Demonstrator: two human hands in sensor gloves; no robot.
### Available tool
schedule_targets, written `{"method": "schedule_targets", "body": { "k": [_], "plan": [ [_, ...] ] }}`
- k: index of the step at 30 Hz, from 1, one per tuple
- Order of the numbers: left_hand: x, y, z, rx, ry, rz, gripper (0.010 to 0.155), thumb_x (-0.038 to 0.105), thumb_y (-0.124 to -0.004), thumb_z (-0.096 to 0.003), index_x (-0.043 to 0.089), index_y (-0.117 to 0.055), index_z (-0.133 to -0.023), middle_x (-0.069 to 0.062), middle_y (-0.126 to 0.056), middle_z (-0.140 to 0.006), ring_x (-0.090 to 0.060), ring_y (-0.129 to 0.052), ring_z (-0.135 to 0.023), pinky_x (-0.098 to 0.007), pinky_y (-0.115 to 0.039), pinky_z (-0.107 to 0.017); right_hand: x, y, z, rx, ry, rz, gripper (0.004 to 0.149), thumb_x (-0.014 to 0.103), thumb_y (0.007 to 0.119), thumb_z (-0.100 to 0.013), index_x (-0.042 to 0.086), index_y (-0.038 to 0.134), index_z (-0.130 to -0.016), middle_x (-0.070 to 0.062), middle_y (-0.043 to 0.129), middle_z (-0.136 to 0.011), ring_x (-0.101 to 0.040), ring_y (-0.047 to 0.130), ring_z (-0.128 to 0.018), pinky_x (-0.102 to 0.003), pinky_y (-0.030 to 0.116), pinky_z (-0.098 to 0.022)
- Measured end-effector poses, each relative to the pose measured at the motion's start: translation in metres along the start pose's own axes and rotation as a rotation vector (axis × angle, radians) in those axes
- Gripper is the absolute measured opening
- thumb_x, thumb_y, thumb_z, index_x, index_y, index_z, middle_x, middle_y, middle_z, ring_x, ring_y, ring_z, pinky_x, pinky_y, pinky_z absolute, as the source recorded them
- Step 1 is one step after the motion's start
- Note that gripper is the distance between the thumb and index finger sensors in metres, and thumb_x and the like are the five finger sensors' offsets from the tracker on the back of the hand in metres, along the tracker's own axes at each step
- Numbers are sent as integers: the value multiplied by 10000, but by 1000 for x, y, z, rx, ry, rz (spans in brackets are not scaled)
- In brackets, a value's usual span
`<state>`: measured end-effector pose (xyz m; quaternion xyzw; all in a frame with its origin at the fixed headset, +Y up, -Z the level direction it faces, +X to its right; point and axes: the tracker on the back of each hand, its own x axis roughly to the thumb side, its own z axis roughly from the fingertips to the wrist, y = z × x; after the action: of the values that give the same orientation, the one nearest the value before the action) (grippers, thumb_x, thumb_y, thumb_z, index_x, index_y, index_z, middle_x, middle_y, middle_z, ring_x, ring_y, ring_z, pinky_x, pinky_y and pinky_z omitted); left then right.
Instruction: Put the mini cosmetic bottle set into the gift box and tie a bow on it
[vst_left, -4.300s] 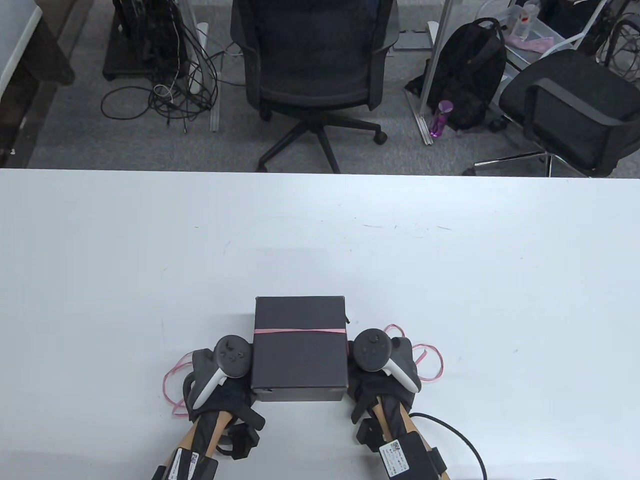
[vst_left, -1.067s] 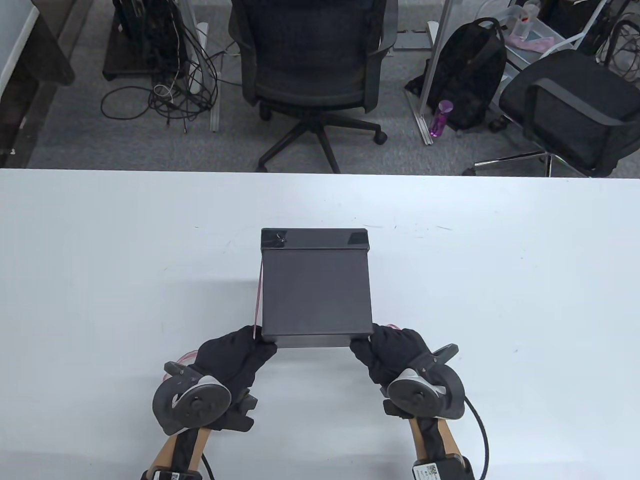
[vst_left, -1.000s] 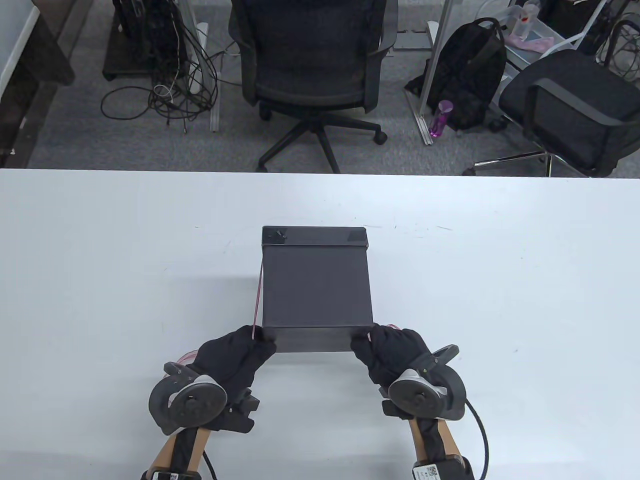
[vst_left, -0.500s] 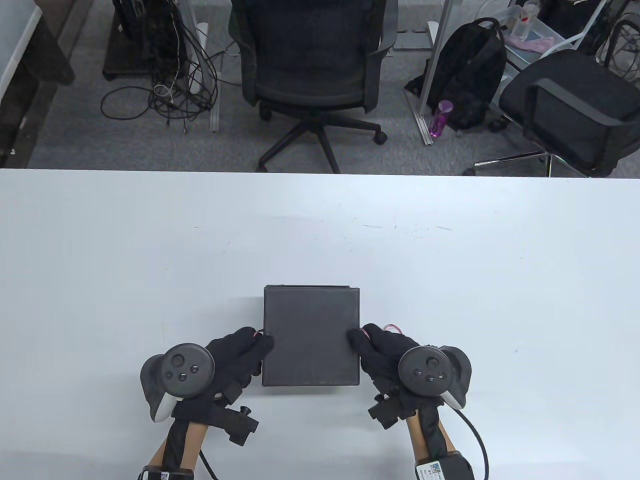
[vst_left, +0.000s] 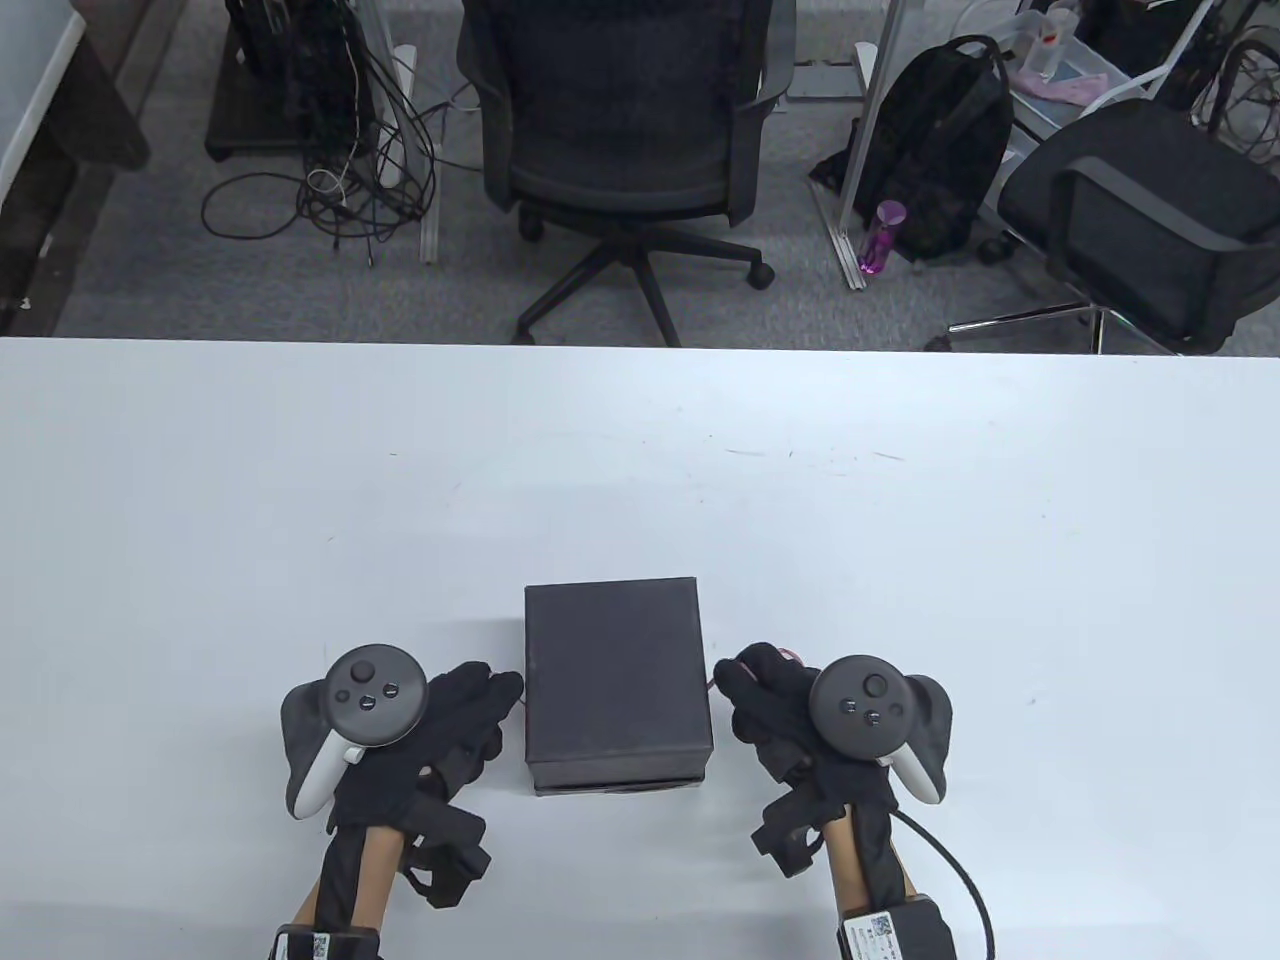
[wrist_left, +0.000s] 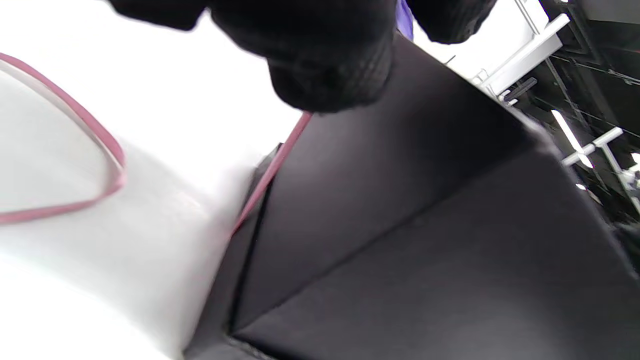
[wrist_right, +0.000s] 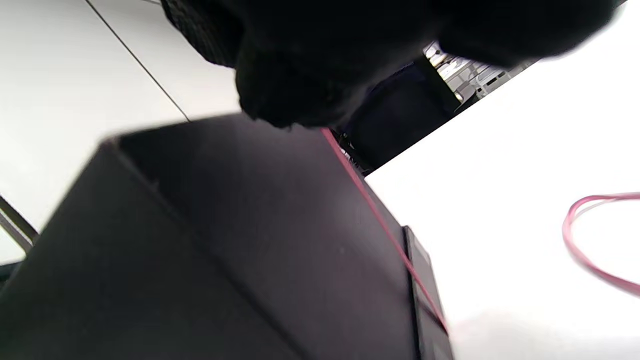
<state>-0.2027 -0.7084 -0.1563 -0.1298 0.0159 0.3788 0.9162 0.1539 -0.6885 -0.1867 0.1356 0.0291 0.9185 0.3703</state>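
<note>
The black gift box (vst_left: 618, 670) lies closed and flat on the white table (vst_left: 900, 500), near its front edge. No ribbon crosses its top face. My left hand (vst_left: 470, 700) is at the box's left side and my right hand (vst_left: 760, 690) at its right side. In the left wrist view my fingertips (wrist_left: 330, 75) pinch the pink ribbon (wrist_left: 272, 167), which runs down the box's side (wrist_left: 425, 225) to the table. In the right wrist view the ribbon (wrist_right: 380, 225) leaves my fingers (wrist_right: 290, 95) and slants down the box wall (wrist_right: 225, 240). The bottle set is not visible.
Loose ribbon loops lie on the table beside each hand (wrist_left: 75, 200) (wrist_right: 590, 235). A cable (vst_left: 950, 880) trails from my right wrist. Beyond the table's far edge stand an office chair (vst_left: 620, 130), a backpack (vst_left: 940, 150) and a second chair (vst_left: 1140, 220).
The box, raised and tilted a second ago, has come down flat on the table nearer me. Both hands have turned tracker-up and sit at its sides. The ribbon no longer crosses the top face.
</note>
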Motion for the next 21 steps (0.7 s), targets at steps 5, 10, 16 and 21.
{"method": "schedule_targets", "body": {
  "k": [5, 10, 16, 21],
  "plan": [
    [-1, 16, 7, 108, 86, -71, 537, 412, -724, -585, 11, -748, -942, 54, -947, -533, -39, -923, -158, -291, -882, -194, -10, -14, 5, -109, 36, -98, 449, 285, 705, -598, -99, 792, -814, -109, 941, -413, -103, 895, -173, -339, 860, -181],
    [-10, 27, 9, 85, 22, 137, 646, 383, -701, -599, 42, -532, -1121, 58, -947, -568, -39, -939, -180, -287, -888, -207, -21, -23, 8, -199, 50, -287, 541, 248, 719, -593, -120, 641, -982, -91, 937, -426, -83, 897, -178, -323, 870, -187],
    [-17, 6, -4, 44, -171, 672, 476, 360, -698, -597, 118, -774, -999, -11, -979, -623, -87, -1025, -272, -317, -922, -271, -23, -19, 2, -87, -152, -868, 488, 293, 655, -626, -22, 711, -995, -235, 889, -761, -280, 978, -517, -478, 857, -418],
    [0, 27, -2, 49, -331, 871, 455, 377, -700, -600, 142, -789, -980, -10, -979, -724, -143, -1071, -444, -352, -933, -388, -2, -28, -5, 74, -356, -1209, 558, 366, 601, -664, 28, 601, -1107, -326, 648, -1056, -485, 760, -883, -663, 689, -602]
  ]
}}
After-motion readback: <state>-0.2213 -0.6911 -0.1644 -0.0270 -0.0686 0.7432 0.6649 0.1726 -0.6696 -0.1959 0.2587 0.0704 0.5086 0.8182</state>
